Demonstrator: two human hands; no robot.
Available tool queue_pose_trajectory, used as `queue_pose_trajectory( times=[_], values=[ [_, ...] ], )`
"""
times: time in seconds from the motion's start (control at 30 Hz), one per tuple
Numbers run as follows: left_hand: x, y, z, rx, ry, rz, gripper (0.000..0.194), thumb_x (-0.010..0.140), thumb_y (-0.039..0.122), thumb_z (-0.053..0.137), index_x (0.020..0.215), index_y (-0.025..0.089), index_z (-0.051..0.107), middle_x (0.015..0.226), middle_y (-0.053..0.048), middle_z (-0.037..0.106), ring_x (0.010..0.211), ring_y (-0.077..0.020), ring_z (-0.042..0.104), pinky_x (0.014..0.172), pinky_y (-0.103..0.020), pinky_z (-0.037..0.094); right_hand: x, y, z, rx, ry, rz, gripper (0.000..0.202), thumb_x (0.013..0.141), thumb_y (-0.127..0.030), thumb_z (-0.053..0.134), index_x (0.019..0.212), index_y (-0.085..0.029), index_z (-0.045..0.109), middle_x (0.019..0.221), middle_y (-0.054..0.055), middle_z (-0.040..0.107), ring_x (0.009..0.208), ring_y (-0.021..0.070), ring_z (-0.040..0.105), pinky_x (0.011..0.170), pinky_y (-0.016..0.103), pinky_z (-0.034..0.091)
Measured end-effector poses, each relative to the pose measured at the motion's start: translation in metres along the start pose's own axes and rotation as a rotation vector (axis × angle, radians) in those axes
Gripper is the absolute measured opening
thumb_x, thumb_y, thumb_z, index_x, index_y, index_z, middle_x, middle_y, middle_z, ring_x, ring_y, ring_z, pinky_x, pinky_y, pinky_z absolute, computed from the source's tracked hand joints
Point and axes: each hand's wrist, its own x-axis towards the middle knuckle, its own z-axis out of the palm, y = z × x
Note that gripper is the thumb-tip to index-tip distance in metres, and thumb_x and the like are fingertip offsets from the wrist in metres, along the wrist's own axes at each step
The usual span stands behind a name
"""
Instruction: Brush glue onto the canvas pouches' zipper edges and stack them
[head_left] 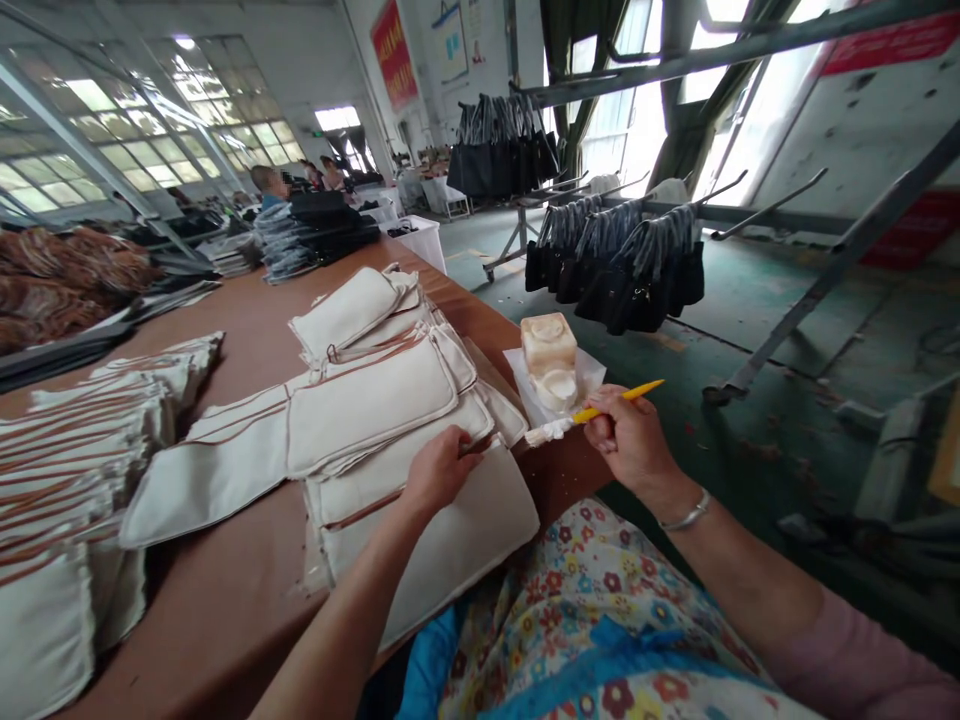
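Your right hand [631,435] grasps the brush [582,415], its white-coated bristles [550,431] near the pot [550,345]. Your left hand [441,468] touches cream panels [465,530] on the table [244,335]; whether it pinches one, I cannot tell.

The right hand [630,435] hides part of the yellow brush [582,415]; whether the left hand [442,468] grips the pale cloth [457,545] beneath can't be told. The left edge cuts off a cloth pile [75,455], the right a pink sleeve [862,655]. Writing on the red banner [394,55] is blurred — unreadable — and the distant workers [268,185] are too small for detail.
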Motion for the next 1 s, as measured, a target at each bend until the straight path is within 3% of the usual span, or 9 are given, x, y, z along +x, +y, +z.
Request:
queue_pose_trajectory(
  times=[0.2, 0.37, 0.47, 0.57, 0.7, 0.8, 0.9, 1.0],
  values=[
    [-0.009, 0.006, -0.011, -0.178, -0.081, 0.016, 0.031, 0.086, 0.035, 0.057, 0.107, 0.02, 0.074, 0.089, -0.004, 0.073, 0.077, -0.0188, 0.063, 0.066, -0.027, 0.041, 0.005, 0.026, 0.012, -0.285, -0.1, -0.141, 0.021, 0.08, -0.029, 0.067, 0.065, -0.018, 0.056, 0.043, -0.007, 0.041, 0.039, 0.0078, 0.032, 0.04, 0.022, 0.022],
    [-0.024, 0.012, -0.017, -0.42, -0.173, -0.016, 0.036, 0.084, 0.041, 0.059, 0.104, 0.018, 0.077, 0.094, -0.004, 0.075, 0.085, -0.0212, 0.067, 0.074, -0.028, 0.048, 0.001, 0.021, 0.02, -0.523, -0.211, -0.326, 0.019, 0.086, -0.027, 0.062, 0.069, -0.019, 0.06, 0.052, -0.005, 0.047, 0.049, 0.0112, 0.041, 0.049, 0.025, 0.032],
    [-0.031, 0.017, -0.019, -0.462, -0.148, 0.012, 0.033, 0.084, 0.04, 0.061, 0.103, 0.019, 0.078, 0.098, -0.005, 0.075, 0.092, -0.0219, 0.067, 0.081, -0.029, 0.049, -0.003, 0.019, 0.026, -0.57, -0.285, -0.347, 0.019, 0.088, -0.027, 0.06, 0.071, -0.019, 0.061, 0.055, -0.004, 0.05, 0.052, 0.012, 0.044, 0.052, 0.026, 0.034],
    [-0.037, 0.024, -0.025, -0.489, -0.178, 0.033, 0.031, 0.085, 0.04, 0.06, 0.102, 0.02, 0.078, 0.095, -0.005, 0.073, 0.089, -0.0208, 0.066, 0.077, -0.028, 0.049, -0.002, 0.024, 0.031, -0.618, -0.374, -0.357, 0.018, 0.086, -0.027, 0.061, 0.07, -0.018, 0.06, 0.058, -0.003, 0.052, 0.054, 0.0129, 0.047, 0.053, 0.026, 0.035],
    [-0.046, 0.029, -0.033, -0.553, -0.236, 0.035, 0.029, 0.087, 0.038, 0.06, 0.1, 0.019, 0.078, 0.094, -0.004, 0.071, 0.084, -0.0185, 0.064, 0.074, -0.026, 0.048, 0.006, 0.025, 0.028, -0.685, -0.285, -0.437, 0.018, 0.085, -0.024, 0.059, 0.068, -0.018, 0.06, 0.062, -0.001, 0.057, 0.059, 0.0149, 0.052, 0.058, 0.028, 0.038],
    [-0.05, 0.029, -0.035, -0.562, -0.251, 0.042, 0.028, 0.088, 0.038, 0.06, 0.097, 0.018, 0.077, 0.093, -0.003, 0.071, 0.085, -0.0184, 0.064, 0.075, -0.025, 0.047, 0.006, 0.018, 0.024, -0.618, -0.204, -0.412, 0.019, 0.087, -0.026, 0.059, 0.069, -0.019, 0.06, 0.06, -0.002, 0.054, 0.057, 0.0148, 0.049, 0.056, 0.028, 0.037],
    [-0.052, 0.029, -0.033, -0.545, -0.251, 0.074, 0.027, 0.089, 0.037, 0.06, 0.099, 0.019, 0.077, 0.094, -0.003, 0.071, 0.087, -0.0185, 0.065, 0.078, -0.025, 0.047, -0.002, 0.014, 0.024, -0.589, -0.304, -0.35, 0.02, 0.087, -0.027, 0.06, 0.069, -0.019, 0.059, 0.057, -0.003, 0.051, 0.053, 0.0137, 0.046, 0.053, 0.027, 0.035],
    [-0.056, 0.031, -0.032, -0.522, -0.238, 0.131, 0.025, 0.09, 0.036, 0.06, 0.098, 0.021, 0.078, 0.091, -0.002, 0.07, 0.086, -0.0174, 0.064, 0.077, -0.024, 0.047, -0.007, 0.012, 0.026, -0.667, -0.34, -0.409, 0.02, 0.086, -0.024, 0.06, 0.067, -0.019, 0.059, 0.061, -0.002, 0.056, 0.057, 0.014, 0.05, 0.056, 0.027, 0.038]
  ],
)
